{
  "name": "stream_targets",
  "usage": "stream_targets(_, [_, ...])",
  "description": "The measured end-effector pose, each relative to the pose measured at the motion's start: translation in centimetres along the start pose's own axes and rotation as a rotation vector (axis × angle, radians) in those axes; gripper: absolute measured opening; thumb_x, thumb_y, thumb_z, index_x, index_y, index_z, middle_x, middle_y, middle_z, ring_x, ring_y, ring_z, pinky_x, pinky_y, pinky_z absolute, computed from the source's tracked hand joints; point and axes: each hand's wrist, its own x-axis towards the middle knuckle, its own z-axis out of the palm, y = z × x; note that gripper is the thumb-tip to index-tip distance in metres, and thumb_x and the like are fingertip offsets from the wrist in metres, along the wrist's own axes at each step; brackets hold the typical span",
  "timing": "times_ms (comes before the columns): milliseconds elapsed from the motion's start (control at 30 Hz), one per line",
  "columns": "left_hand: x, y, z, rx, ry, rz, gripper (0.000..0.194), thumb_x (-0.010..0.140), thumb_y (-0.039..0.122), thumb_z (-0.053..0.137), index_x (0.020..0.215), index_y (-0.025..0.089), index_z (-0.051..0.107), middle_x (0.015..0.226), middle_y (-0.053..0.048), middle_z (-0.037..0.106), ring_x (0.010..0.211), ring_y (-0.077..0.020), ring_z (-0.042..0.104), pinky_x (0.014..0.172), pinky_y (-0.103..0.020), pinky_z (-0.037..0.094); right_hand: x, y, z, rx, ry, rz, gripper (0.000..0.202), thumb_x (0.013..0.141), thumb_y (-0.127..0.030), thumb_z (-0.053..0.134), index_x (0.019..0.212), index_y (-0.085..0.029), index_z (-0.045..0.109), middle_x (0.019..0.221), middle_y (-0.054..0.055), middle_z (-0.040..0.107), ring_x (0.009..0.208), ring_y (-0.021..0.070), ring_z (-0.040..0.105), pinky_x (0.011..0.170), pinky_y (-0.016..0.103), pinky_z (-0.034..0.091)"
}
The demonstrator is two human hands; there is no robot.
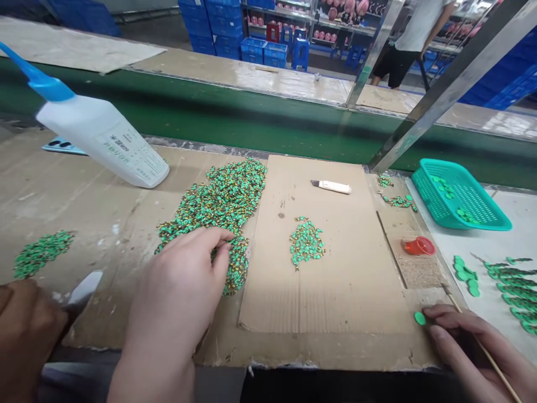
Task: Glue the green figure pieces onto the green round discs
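Note:
My left hand [184, 280] reaches over the near edge of a large pile of small green and gold pieces [222, 196], thumb and fingers curled together; what is between the fingertips is too small to make out. At the lower right, my right hand [474, 341] holds a thin wooden stick [490, 364] with a dark tip. Its fingertips touch or nearly touch a green disc [419, 318] at the board's edge. Between the hands, a cardboard sheet [348, 268] bears a smaller heap of the pieces [307, 242] and a white tube [333, 186] with a dark end.
Another person's hand [29, 319] is at the far left, near a small green heap [44, 253]. A white bottle [113, 140] stands tilted behind. On the right are a red cup [419, 245], a green basket [461, 198], loose discs [465, 274] and rows of green strips [520, 291].

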Motion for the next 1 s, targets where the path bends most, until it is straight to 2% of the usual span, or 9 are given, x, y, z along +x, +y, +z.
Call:
stream_targets(133, [0.1, 0.3, -0.6, -0.174, 0.021, -0.047, 0.036, 0.108, 0.051, 0.055, 0.122, 0.029, 0.080, 0.110, -0.007, 0.081, 0.099, -0.0293, 0.073, 0.091, -0.044, 0.056, 0.3, -0.6, 0.1, -0.019, -0.035, -0.079, 0.021, 0.104, -0.052, 0.080, 0.104, -0.031, 0.079, 0.109, 0.004, 0.089, 0.097, 0.0275, 0.088, 0.087, 0.035, 0.073])
stream_targets(233, [-0.3, 1.0, -1.3, -0.349, 0.045, -0.172, 0.048, 0.109, 0.057, 0.057, 0.141, 0.030, 0.080, 0.126, -0.007, 0.079, 0.113, -0.0282, 0.073, 0.099, -0.042, 0.058, 0.4, -0.8, 0.2, -0.004, -0.001, -0.096, 0.020, 0.106, -0.051, 0.078, 0.103, -0.031, 0.077, 0.108, 0.004, 0.089, 0.097, 0.0268, 0.088, 0.087, 0.034, 0.072])
stream_targets(333, [-1.0, 1.9, -1.8, -0.604, -0.018, -0.276, 0.052, 0.106, 0.065, 0.063, 0.138, 0.029, 0.082, 0.105, -0.007, 0.076, 0.093, -0.0233, 0.067, 0.082, -0.036, 0.055, 0.3, -0.4, 0.2, 0.020, 0.013, -0.112, 0.018, 0.106, -0.049, 0.077, 0.104, -0.030, 0.077, 0.110, 0.003, 0.089, 0.100, 0.0248, 0.088, 0.091, 0.032, 0.071])
stream_targets(400, [-1.5, 2.7, -2.1, -0.859, -0.058, -0.334, 0.050, 0.101, 0.066, 0.073, 0.128, 0.026, 0.083, 0.084, -0.003, 0.063, 0.074, -0.0176, 0.054, 0.066, -0.030, 0.048, 0.2, -0.3, 0.2, 0.046, 0.018, -0.118, 0.017, 0.106, -0.047, 0.078, 0.104, -0.030, 0.077, 0.111, 0.002, 0.089, 0.102, 0.0243, 0.087, 0.094, 0.031, 0.070])
stream_targets(467, [-2.1, 4.0, -2.7, -1.115, -0.067, -0.387, 0.042, 0.094, 0.061, 0.086, 0.116, 0.025, 0.082, 0.080, 0.000, 0.055, 0.071, -0.0144, 0.046, 0.058, -0.025, 0.041, 0.2, -0.7, 0.0, 0.091, 0.044, -0.121, 0.015, 0.106, -0.045, 0.078, 0.104, -0.030, 0.077, 0.110, 0.002, 0.088, 0.103, 0.0237, 0.087, 0.097, 0.031, 0.069])
stream_targets(633, [-3.9, 8.3, -4.3, -1.416, -0.142, -0.479, 0.044, 0.078, 0.048, 0.106, 0.101, 0.025, 0.076, 0.092, -0.002, 0.056, 0.074, -0.0122, 0.047, 0.052, -0.018, 0.040, 1.0, -5.8, 0.0, 0.262, 0.063, -0.242, 0.005, 0.104, -0.027, 0.078, 0.107, -0.031, 0.078, 0.106, 0.001, 0.086, 0.100, 0.0190, 0.086, 0.096, 0.025, 0.069])
stream_targets(767, [-6.2, 11.2, -4.0, -1.436, -0.247, -0.371, 0.037, 0.088, 0.050, 0.100, 0.098, 0.026, 0.075, 0.091, -0.001, 0.056, 0.072, -0.0109, 0.048, 0.055, -0.018, 0.044, 1.7, -12.1, 0.9, 0.559, -0.061, -0.326, 0.016, 0.101, -0.015, 0.075, 0.103, -0.030, 0.078, 0.096, 0.000, 0.085, 0.090, 0.0180, 0.085, 0.086, 0.026, 0.069])
stream_targets(900, [-8.8, 14.3, -2.3, -1.208, -0.231, -0.148, 0.027, 0.102, 0.052, 0.086, 0.101, 0.027, 0.075, 0.094, -0.002, 0.060, 0.074, -0.0107, 0.054, 0.066, -0.018, 0.053, 1.8, -16.6, 1.2, 1.067, -0.329, 0.087, 0.007, 0.101, -0.028, 0.081, 0.098, -0.026, 0.075, 0.094, 0.002, 0.082, 0.084, 0.0167, 0.079, 0.076, 0.026, 0.066])
stream_targets(1000, [-10.2, 17.0, -1.5, -1.083, -0.172, 0.043, 0.027, 0.105, 0.052, 0.083, 0.096, 0.026, 0.077, 0.091, -0.003, 0.062, 0.080, -0.0127, 0.063, 0.071, -0.016, 0.057, 2.0, -17.4, 0.6, 1.417, -0.453, 0.406, 0.037, 0.083, -0.036, 0.103, 0.089, -0.023, 0.070, 0.085, -0.002, 0.076, 0.078, 0.0126, 0.072, 0.076, 0.023, 0.063])
